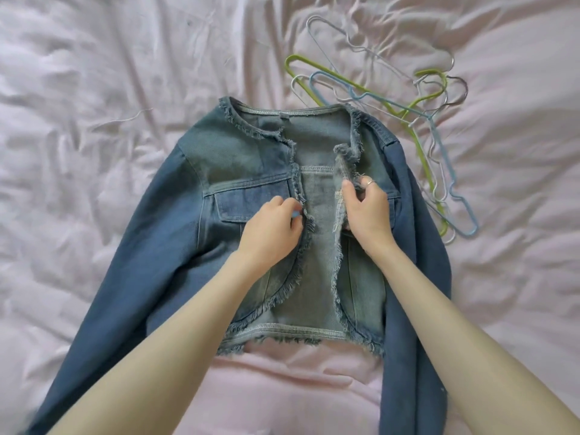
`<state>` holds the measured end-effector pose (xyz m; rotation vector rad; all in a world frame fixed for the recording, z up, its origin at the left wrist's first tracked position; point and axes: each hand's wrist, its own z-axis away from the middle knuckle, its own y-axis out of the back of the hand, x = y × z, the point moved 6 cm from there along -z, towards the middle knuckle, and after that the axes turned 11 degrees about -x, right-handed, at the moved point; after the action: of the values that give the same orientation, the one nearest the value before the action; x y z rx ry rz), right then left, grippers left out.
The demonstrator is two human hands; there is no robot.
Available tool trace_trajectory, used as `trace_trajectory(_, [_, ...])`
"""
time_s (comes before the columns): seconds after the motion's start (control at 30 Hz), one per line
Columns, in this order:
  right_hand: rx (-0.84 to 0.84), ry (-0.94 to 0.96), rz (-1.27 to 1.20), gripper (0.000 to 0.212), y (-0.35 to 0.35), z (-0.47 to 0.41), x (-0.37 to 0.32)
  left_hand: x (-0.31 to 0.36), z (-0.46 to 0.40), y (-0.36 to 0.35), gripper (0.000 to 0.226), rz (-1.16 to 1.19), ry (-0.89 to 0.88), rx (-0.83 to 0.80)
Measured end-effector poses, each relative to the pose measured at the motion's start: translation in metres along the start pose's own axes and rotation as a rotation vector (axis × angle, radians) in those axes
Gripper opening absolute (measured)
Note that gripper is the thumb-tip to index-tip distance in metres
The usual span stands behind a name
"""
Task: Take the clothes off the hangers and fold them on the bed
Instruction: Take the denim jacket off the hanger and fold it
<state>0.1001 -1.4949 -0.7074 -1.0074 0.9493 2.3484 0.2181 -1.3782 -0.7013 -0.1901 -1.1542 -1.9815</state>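
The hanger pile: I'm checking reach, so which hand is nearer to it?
Right. The right hand pinches the denim jacket's right front edge, on the side where the hanger pile lies. The left hand holds the opposite front edge, farther from the hangers.

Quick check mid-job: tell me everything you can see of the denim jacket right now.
The jacket is cropped blue denim with frayed edges along neckline, front opening and hem, plus a flap pocket on the chest. It lies face up on the pink bed, off its hanger, front open, sleeves spread down either side. The left hand pinches one front edge, the right hand the other. Its collar overlaps the hangers beside it.
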Motion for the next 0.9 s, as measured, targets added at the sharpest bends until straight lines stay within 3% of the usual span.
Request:
trace_trajectory(0.1, [0.082,0.072,0.000,0.021,0.003,0.009,-0.018,-0.003,0.025,-0.005,0.026,-0.108,-0.017,0.057])
trace_trajectory(0.23, [0.150,0.139,-0.012,0.015,-0.005,0.006,-0.042,-0.008,0.052,-0.025,0.042,-0.318,0.009,0.008])
trace_trajectory(0.4, [0.108,0.144,-0.051,0.012,-0.020,-0.005,-0.051,-0.017,0.080,-0.048,0.060,-0.470,0.003,0.027])
trace_trajectory(0.47, [0.002,0.120,-0.079,0.011,-0.028,-0.009,-0.046,-0.026,0.086,-0.052,0.056,-0.496,0.048,0.052])
trace_trajectory(0.53, [-0.172,0.050,-0.120,0.010,-0.039,-0.006,-0.038,-0.033,0.089,-0.054,0.045,-0.492,0.080,0.074])
trace_trajectory(0.6, [-0.237,-0.006,-0.007,0.028,-0.041,0.008,-0.025,-0.039,0.089,-0.057,0.034,-0.468,0.084,0.075])
trace_trajectory(0.67, [-0.192,-0.028,0.099,0.029,-0.035,0.030,-0.010,-0.039,0.092,-0.055,0.028,-0.402,0.065,0.064])
trace_trajectory(0.77, [-0.119,-0.064,0.187,0.023,-0.032,0.068,0.019,-0.044,0.098,-0.048,0.005,-0.103,0.030,0.031])
trace_trajectory(0.8, [-0.119,-0.093,0.207,0.021,-0.034,0.080,0.028,-0.046,0.102,-0.046,0.010,-0.014,-0.006,0.028])
trace_trajectory(0.9, [-0.198,-0.173,0.225,0.023,-0.053,0.116,0.050,-0.050,0.124,-0.025,0.020,-0.060,-0.118,0.265])
